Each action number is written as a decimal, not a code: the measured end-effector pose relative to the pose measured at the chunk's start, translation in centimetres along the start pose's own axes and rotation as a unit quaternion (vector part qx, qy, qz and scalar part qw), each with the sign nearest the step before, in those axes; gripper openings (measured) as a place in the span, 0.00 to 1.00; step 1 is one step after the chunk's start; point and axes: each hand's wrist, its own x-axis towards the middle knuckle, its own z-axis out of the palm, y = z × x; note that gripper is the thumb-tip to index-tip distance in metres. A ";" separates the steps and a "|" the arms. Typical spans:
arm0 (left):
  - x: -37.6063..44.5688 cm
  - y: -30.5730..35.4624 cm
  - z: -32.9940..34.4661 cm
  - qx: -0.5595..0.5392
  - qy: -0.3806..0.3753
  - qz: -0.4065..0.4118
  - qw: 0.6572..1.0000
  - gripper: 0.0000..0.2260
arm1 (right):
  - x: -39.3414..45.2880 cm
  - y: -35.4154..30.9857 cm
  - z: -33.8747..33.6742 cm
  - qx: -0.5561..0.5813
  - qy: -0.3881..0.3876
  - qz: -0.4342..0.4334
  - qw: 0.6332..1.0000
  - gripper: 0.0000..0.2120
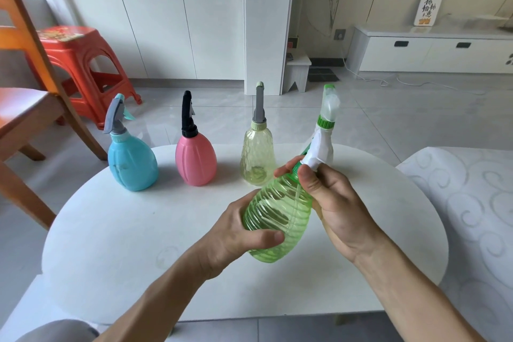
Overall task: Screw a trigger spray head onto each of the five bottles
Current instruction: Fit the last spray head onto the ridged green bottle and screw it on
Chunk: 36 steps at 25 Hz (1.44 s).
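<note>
My left hand [236, 233] grips the ribbed body of a clear green bottle [277, 219], held tilted above the table with its neck pointing away and to the right. At that neck, my right hand [336, 203] pinches the green collar of a white trigger spray head [312, 157]. Along the table's far edge stand a blue bottle [131, 161] with a grey head, a pink bottle [195, 162] with a black head and a pale yellow bottle [258, 159] with a grey head. A fourth bottle's white and green spray head [329, 108] rises behind my right hand, and its body is mostly hidden.
The round white table [116, 236] fills the foreground. A wooden chair [30, 116] and a red plastic stool [80, 58] stand to the left. A white patterned cushion [472, 203] lies at the right. White cabinets and a tiled floor are beyond.
</note>
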 end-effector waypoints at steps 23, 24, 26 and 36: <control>0.5 -0.3 0.6 0.111 0.175 -0.011 0.978 0.31 | -0.4 -5.8 -7.8 -0.263 0.075 0.023 0.962 0.29; 0.6 -0.5 0.5 0.105 0.187 -0.021 0.977 0.28 | -0.3 -6.1 -9.7 -0.285 0.117 0.021 0.951 0.30; 0.8 -0.9 0.4 0.097 0.191 -0.033 0.976 0.25 | 0.4 -5.5 -13.3 -0.337 0.214 0.028 0.916 0.33; 0.7 -1.7 0.9 0.142 0.168 -0.051 0.974 0.18 | 7.3 2.9 -20.2 -0.444 0.260 0.091 0.853 0.37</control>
